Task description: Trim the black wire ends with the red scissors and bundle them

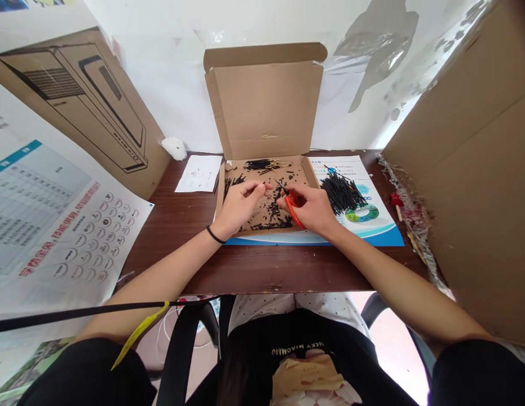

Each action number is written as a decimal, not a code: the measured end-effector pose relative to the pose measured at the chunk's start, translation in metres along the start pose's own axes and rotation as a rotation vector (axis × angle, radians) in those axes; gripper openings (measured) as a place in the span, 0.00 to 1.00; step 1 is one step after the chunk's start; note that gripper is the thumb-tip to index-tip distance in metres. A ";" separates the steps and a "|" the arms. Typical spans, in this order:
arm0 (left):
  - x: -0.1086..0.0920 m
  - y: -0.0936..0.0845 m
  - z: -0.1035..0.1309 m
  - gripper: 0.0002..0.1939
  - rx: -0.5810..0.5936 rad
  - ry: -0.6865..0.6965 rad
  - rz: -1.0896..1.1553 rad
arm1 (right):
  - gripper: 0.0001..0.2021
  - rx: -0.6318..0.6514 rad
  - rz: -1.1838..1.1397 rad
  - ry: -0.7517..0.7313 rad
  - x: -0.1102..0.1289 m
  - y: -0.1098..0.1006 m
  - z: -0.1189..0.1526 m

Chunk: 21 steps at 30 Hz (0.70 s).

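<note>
My right hand (310,207) grips a pair of scissors (292,213) with red handles, its dark blades pointing up and left. Left of it, my left hand (241,204) has its thumb and forefinger pinched together; whatever is between them is too small to make out. Both hands are over an open cardboard box (262,107) whose lid stands upright at the back. Black scraps (273,211) litter the box floor. Toward its back lies a bundle of thin black pieces with gold-coloured ends (262,164). More black strips (234,181) lie by the left wall.
A large pile of black sticks (342,193) lies on a printed sheet (380,225) right of the box. White paper (198,173) is at the left. Cardboard panels (477,169) stand at both sides. A small red object (396,200) sits near the right edge. A black strap (76,314) crosses lower left.
</note>
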<state>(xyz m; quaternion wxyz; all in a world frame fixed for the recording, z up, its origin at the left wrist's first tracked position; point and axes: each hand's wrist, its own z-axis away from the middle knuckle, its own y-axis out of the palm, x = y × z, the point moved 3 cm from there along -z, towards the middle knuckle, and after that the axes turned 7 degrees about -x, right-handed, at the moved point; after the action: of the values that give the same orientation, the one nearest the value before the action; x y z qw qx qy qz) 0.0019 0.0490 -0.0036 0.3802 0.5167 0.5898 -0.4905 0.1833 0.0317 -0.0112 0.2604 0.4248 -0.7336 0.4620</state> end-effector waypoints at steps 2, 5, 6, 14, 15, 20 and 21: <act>-0.001 0.000 0.000 0.16 0.017 0.025 -0.016 | 0.18 -0.002 0.036 -0.015 0.002 -0.001 0.001; 0.000 0.002 0.001 0.17 0.049 0.044 0.024 | 0.20 0.002 0.068 -0.026 0.004 -0.001 0.003; 0.000 0.002 0.001 0.17 0.060 0.041 0.049 | 0.21 0.002 0.082 -0.036 0.004 -0.001 0.003; 0.001 0.007 0.003 0.18 0.082 0.067 0.147 | 0.23 -0.021 0.139 -0.091 0.006 -0.002 0.004; 0.001 0.007 0.003 0.18 0.080 0.078 0.148 | 0.23 -0.023 0.143 -0.101 0.007 -0.003 0.004; 0.001 0.007 0.003 0.18 0.073 0.108 0.125 | 0.21 -0.008 0.164 -0.139 0.010 -0.003 0.005; 0.000 0.007 0.003 0.19 0.071 0.110 0.112 | 0.21 -0.006 0.172 -0.141 0.010 -0.002 0.005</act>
<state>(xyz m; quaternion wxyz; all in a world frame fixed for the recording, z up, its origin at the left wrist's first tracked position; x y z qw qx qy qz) 0.0081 0.0465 -0.0059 0.3556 0.5881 0.5624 -0.4598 0.1802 0.0223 -0.0044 0.1685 0.3911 -0.7853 0.4495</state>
